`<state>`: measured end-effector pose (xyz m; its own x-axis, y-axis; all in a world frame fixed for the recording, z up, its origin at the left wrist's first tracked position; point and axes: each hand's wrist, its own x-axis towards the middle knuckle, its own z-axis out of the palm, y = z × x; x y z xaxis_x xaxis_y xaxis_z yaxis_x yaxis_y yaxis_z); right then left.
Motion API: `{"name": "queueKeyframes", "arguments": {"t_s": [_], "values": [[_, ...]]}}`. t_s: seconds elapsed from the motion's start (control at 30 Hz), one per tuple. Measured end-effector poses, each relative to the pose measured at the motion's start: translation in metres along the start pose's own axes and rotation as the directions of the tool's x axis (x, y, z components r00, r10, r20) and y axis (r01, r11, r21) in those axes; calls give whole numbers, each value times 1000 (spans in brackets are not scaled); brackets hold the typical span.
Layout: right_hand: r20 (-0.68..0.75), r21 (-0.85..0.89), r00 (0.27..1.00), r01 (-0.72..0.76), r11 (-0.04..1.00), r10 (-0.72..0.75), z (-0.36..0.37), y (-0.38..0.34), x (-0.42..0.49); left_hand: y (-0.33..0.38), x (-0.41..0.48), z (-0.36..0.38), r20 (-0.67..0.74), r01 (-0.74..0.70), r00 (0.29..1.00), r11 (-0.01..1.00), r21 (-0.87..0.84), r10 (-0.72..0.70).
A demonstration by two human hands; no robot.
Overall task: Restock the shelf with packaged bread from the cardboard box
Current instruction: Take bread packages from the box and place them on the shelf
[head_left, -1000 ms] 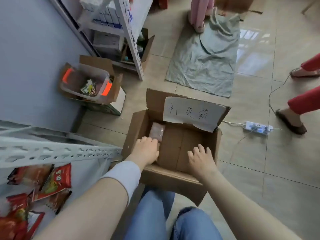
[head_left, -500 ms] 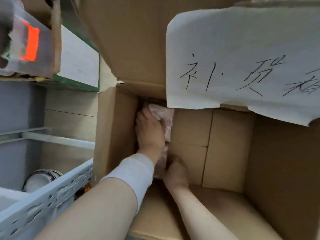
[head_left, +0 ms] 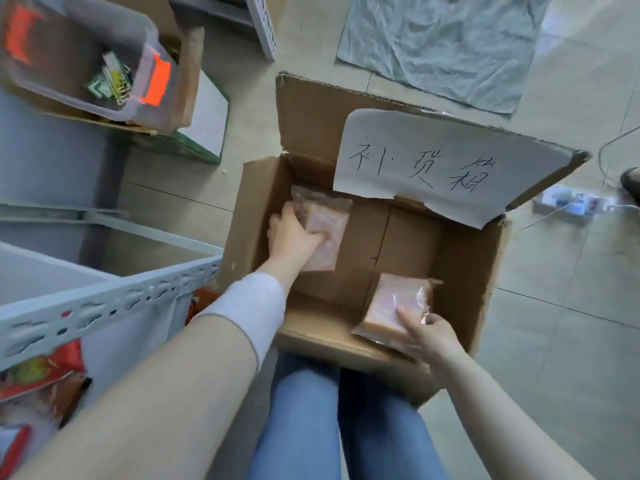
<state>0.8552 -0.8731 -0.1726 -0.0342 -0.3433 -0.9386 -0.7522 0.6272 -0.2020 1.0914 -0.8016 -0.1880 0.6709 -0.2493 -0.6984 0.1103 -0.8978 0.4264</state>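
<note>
Inside box (head_left: 464,271), far pack (head_left: 332,216) gripped by left hand (head_left: 294,237) at 10 o'clock, near pack (head_left: 388,306) pinched by right hand (head_left: 433,334) at 5. Best lifted straight, uncrushed, toward shelf (head_left: 104,303) at 8.

We see through one head-worn wide-angle camera, looking steeply down and forward from close above the open cardboard box (head_left: 464,271), with the shelf rail (head_left: 104,303) at the left edge.

I log a clear bin (head_left: 138,112) with orange latches, upper left. Grey cloth (head_left: 443,39) on floor (head_left: 571,323); power strip (head_left: 571,202) right, snack packets (head_left: 38,372) lower left.
</note>
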Motion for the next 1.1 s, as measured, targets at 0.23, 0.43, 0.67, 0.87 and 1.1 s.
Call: {"name": "queueKeyframes", "arguments": {"t_s": [0.23, 0.43, 0.67, 0.87, 1.1], "values": [[160, -46, 898, 421, 906, -410, -31, -7, -135, -30, -193, -104, -187, -128, 981, 881, -455, 45], [461, -2, 588, 750, 662, -665, -4, -3, -305, -78, -395, -208, -581, -462, 813, 646, -608, 35], [694, 189, 92, 934, 304, -714, 84, 24, -528, -176, -608, -332, -910, -745, 409, 553, -373, -62], [830, 272, -138, 946, 176, -540, 224, 139, -642, -357, -729, -367, -918, -707, 170, 604, -367, -358], [885, 238, -149, 959, 153, -440, 369, 263, -692, -521, -758, -385, -822, -590, 101, 632, -503, -560]]}}
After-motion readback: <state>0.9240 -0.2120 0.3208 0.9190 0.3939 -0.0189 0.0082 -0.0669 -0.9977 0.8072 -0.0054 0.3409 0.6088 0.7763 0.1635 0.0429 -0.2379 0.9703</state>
